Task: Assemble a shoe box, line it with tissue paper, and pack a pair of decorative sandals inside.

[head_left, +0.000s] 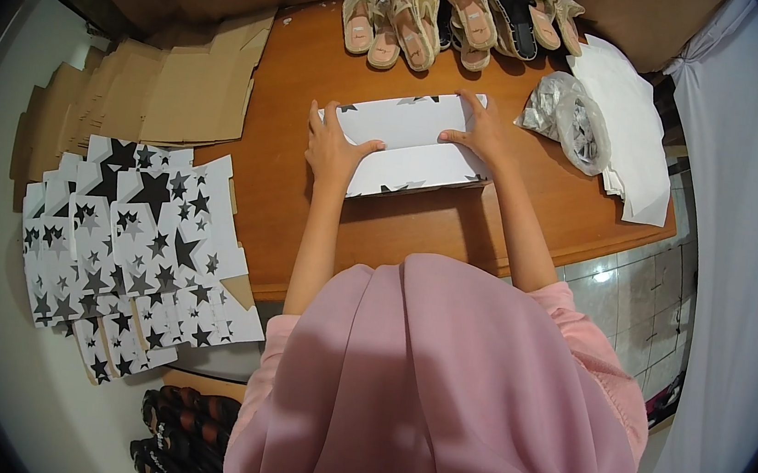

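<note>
- Star-printed box: one, white card inside, black stars along the edges, opened out on the worktop, between the two grips.
- Left grip: pinching the box's left end, thumb on the inner face, fingers over the outer edge.
- Right grip: pinching the right end likewise, thumb inside, fingers at the far corner.
- Handling, my judgement: light, fairly stiff across each panel, weak at the creases; smooth faces may slide. I would take hold at both ends near the fold, pressing gently, since card dents.
- Plastic bag: one, translucent, right of the right grip; silvery-grey contents, kind too unclear for me to tell.
- White sheets: a stack, farther right of the right grip, beyond the bag.
- Star-printed panels: a flat pile, left of the left grip and nearer the body.
- Brown card: flat pieces, well left of the left grip.
- Beige sandals: a row, past both grips, black footwear among them.
</note>
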A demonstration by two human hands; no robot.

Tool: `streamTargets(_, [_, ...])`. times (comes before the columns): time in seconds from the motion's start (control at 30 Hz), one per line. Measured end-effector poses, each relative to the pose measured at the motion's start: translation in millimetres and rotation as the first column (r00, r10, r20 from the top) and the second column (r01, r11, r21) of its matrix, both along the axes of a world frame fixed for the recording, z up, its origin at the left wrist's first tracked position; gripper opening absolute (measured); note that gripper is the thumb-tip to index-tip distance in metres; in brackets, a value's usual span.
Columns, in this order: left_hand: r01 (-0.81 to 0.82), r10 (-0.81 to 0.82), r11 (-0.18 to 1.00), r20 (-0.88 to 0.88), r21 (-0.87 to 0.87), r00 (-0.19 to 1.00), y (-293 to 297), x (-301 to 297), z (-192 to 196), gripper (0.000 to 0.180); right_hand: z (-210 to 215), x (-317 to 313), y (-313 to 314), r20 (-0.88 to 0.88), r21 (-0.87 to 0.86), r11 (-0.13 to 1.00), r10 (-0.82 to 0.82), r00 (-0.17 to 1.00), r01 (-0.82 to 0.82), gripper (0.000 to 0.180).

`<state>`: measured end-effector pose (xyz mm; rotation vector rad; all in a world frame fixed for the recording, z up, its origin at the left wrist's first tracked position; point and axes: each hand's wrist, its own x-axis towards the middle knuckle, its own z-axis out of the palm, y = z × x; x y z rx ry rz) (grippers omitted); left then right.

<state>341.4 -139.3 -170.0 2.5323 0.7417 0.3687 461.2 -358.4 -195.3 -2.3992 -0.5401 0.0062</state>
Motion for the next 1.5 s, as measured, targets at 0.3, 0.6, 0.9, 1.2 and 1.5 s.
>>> streamTargets(0.3, [0.083,-0.021,0.958,0.223,-0.273,0.975,17,-9,-20,0.099,0,-1,-9,-0.049,0.079,0.994,0.084,0.995,-0.080,0.082])
streamTargets(0.6, [0.076,0.109,0.855,0.322,-0.513,0.941,11,-23,13,0.085,18,-11,-31,-0.006,0.552,0.834,0.032,0.999,-0.023,0.031])
streamTargets(0.9, [0.585,0.107,0.500,0.716,-0.638,0.690,1,-49,5,0.066,42,-45,-70,-0.032,0.785,0.612,-0.114,0.993,0.095,0.056])
streamTargets(1.2, [0.567,-0.152,0.618,0.625,-0.544,0.766,-30,-90,-40,0.088,3,-87,-97,0.094,0.705,0.709,-0.125,0.988,0.023,0.082])
streamTargets(1.5, [0.429,-0.203,0.857,0.577,-0.286,0.791,-56,-110,-86,0.089,-27,-109,-105,0.032,0.626,0.758,-0.262,0.965,0.185,0.087])
